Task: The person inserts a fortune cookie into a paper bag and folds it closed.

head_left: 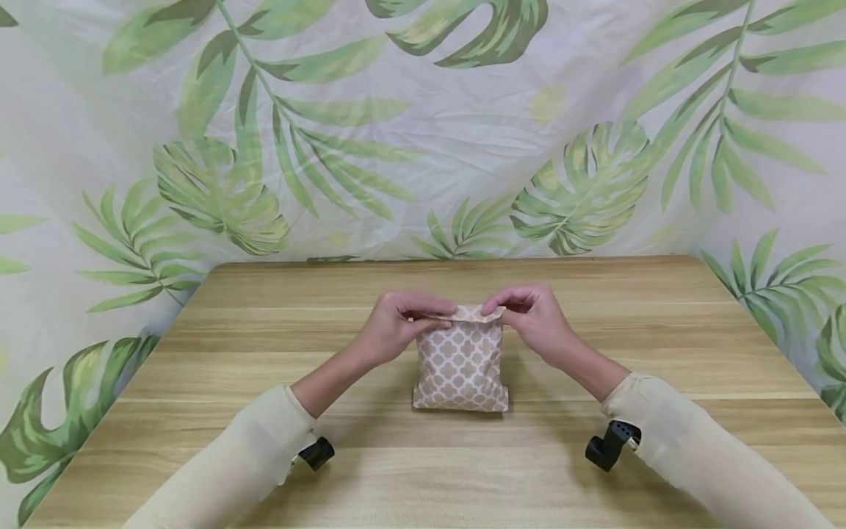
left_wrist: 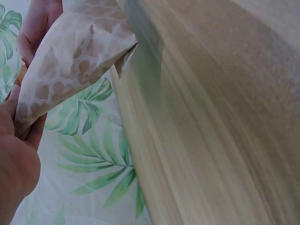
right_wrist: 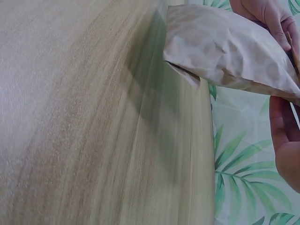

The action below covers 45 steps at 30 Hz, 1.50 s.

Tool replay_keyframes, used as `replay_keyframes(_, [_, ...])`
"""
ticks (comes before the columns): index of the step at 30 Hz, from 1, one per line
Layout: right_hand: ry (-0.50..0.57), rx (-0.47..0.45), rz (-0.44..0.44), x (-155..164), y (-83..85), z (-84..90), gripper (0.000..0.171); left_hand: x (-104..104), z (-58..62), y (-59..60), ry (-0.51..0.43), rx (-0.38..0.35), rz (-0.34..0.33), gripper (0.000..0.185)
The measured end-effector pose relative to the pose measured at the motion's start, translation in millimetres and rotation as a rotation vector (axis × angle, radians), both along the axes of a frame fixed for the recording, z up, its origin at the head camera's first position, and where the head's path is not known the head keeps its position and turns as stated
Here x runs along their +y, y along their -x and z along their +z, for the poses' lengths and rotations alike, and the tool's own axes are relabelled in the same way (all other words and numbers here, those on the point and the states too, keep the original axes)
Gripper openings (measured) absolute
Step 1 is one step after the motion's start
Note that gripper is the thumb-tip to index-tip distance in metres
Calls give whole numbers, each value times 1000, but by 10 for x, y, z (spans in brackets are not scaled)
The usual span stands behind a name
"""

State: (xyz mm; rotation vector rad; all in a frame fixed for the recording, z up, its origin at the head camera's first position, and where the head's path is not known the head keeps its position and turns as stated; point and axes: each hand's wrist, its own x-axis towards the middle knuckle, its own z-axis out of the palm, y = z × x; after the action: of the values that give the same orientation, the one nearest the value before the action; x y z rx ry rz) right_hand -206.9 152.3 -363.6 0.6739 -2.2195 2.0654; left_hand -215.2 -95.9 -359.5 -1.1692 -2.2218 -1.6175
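Note:
A tan paper bag (head_left: 460, 367) with a white lattice pattern stands upright near the middle of the table, its top edge folded over toward me. My left hand (head_left: 405, 319) pinches the left end of that fold between thumb and fingers. At the fold's right end, my right hand (head_left: 534, 317) pinches the paper too. The left wrist view shows the bag (left_wrist: 79, 56) from its side, bulging, with the left hand (left_wrist: 18, 154) at its top. In the right wrist view the bag (right_wrist: 225, 49) has a creased lower corner, and the right hand (right_wrist: 287, 145) is partly cut off. The bag's contents are hidden.
The wooden table (head_left: 423, 477) extends on all sides of the bag. Behind it hangs a white cloth (head_left: 463, 139) printed with green leaves. A black wrist camera (head_left: 317, 453) sits under the left sleeve, and another black camera (head_left: 604, 450) under the right.

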Motion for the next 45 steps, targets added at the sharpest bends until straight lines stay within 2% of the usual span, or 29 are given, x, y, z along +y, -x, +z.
replay_keyframes(4, [-10,2,3,9,1,-2,10,-6,-6,17,44,164,-10,20])
replay_keyframes(7, [-24,6,-2,16,0,-4,11,-1,-10,28,82,243,-15,19])
replay_keyframes(10, [-34,10,-9,21,0,-11,10,6,-3,24,122,249,-19,16])
replay_keyframes(14, [-39,20,-20,22,6,-21,9,11,27,13,168,180,4,10])
replay_keyframes(19, [-49,34,-9,18,9,-12,10,42,51,-14,187,87,82,13])
replay_keyframes(22, [-69,26,13,28,10,1,12,76,66,-45,173,71,124,16])
replay_keyframes(25, [-96,26,41,43,9,26,15,101,74,-71,157,106,159,13])
replay_keyframes(28, [-139,49,67,48,7,67,17,114,76,-96,139,175,178,8])
replay_keyframes(32, [-239,122,70,40,17,119,22,136,83,-116,137,292,169,10])
replay_keyframes(36, [-329,195,52,32,35,145,14,151,83,-121,143,364,157,10])
replay_keyframes(38, [-335,199,46,30,40,151,9,152,84,-119,141,354,156,10])
replay_keyframes(41, [-312,173,29,27,39,156,6,143,101,-108,147,276,148,12])
replay_keyframes(45, [-285,153,17,17,40,166,6,101,156,-90,183,58,133,16])
